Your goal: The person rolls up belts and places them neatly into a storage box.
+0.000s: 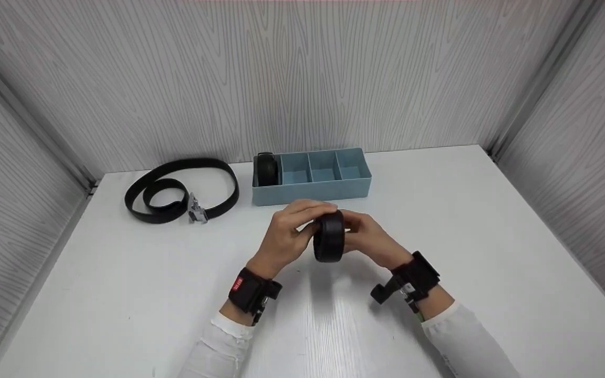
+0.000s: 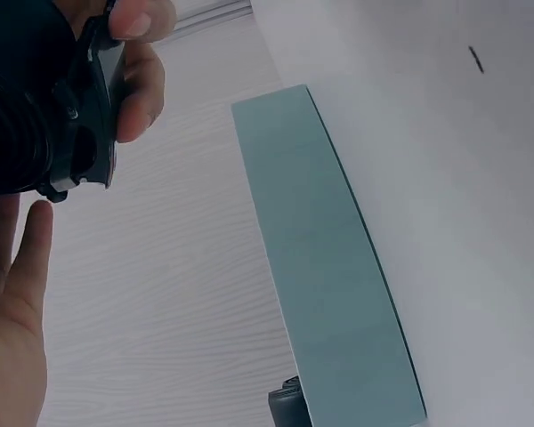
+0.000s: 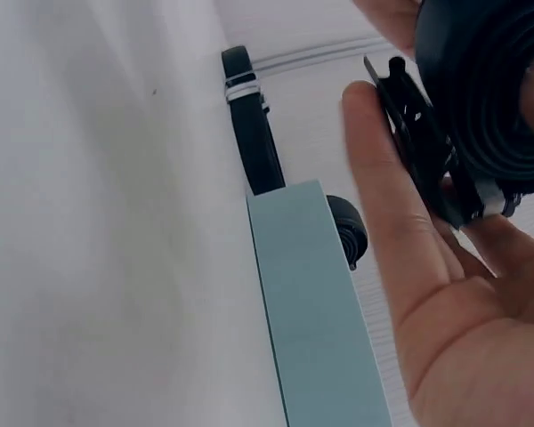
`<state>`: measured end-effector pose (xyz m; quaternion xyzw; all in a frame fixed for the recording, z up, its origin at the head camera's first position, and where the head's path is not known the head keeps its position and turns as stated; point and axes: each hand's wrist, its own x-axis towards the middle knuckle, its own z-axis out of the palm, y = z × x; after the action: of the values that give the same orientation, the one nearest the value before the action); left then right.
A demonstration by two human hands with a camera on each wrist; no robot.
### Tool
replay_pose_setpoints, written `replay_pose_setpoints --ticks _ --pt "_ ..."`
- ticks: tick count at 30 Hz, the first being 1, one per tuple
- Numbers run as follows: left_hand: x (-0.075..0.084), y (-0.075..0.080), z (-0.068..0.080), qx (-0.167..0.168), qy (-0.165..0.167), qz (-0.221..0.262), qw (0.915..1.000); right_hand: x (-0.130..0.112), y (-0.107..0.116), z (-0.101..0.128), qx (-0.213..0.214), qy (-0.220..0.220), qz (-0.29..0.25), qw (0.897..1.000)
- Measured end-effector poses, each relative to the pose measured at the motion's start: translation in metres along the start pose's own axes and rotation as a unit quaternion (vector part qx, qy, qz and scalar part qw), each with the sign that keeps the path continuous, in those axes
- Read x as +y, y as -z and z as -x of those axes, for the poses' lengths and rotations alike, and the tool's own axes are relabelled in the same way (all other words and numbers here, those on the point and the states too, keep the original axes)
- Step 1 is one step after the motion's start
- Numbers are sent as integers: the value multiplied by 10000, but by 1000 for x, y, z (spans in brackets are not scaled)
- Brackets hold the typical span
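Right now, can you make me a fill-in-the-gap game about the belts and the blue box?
Both hands hold a rolled belt of the colour ____.
The blue box has ____ compartments.
One rolled belt sits in the box's far ____ compartment.
The loose belt lies to the ____ of the box.

Missing words: black; four; left; left

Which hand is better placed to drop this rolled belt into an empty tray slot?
Probably right: the right hand is nearer the blue tray's empty compartments; the left hand also grips the rolled belt.
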<state>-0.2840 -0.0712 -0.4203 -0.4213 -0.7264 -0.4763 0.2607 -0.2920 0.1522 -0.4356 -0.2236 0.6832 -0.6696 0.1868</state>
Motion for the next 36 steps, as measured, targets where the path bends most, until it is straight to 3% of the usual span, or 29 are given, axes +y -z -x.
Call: replay_pose_setpoints --ticks 4,7,10,13,15,18,22,25,28,32,36 --pt "3 4 0 -111 339 -538 9979 0 -3 -2 626 14 84 9980" --pt "9 7 -1 -168 1081 -957 9894 1 -4 -4 1230 7 441 9914" --pt "20 8 -3 -260 2240 -1287 9657 3 -5 -5 1634 14 1027 9812" --pt "33 4 -7 -719 3118 -1722 9316 5 -8 -6 1716 87 1503 9736" --pt "41 0 -10 -1078 3340 -2009 9146 5 -10 -6 1749 207 1786 9680" --pt "47 -6 -14 -1286 3493 -2299 8992 7 -14 -7 1821 546 2391 9522" --pt "48 -10 -14 -1277 3526 -2314 8977 10 -19 -6 1821 944 3052 9300" --pt "46 -13 -11 -1288 3315 -2322 9053 12 -19 -5 1826 1115 3157 9244" --pt "44 -16 -9 -1091 3059 -2461 9132 13 -17 -6 1897 1216 2947 9287" --pt "41 -17 -7 -635 2823 -2577 9219 11 -11 -9 1756 1061 2312 9510" --pt "37 -16 -10 -355 2808 -2474 9266 6 -2 -10 1590 886 1711 9683"
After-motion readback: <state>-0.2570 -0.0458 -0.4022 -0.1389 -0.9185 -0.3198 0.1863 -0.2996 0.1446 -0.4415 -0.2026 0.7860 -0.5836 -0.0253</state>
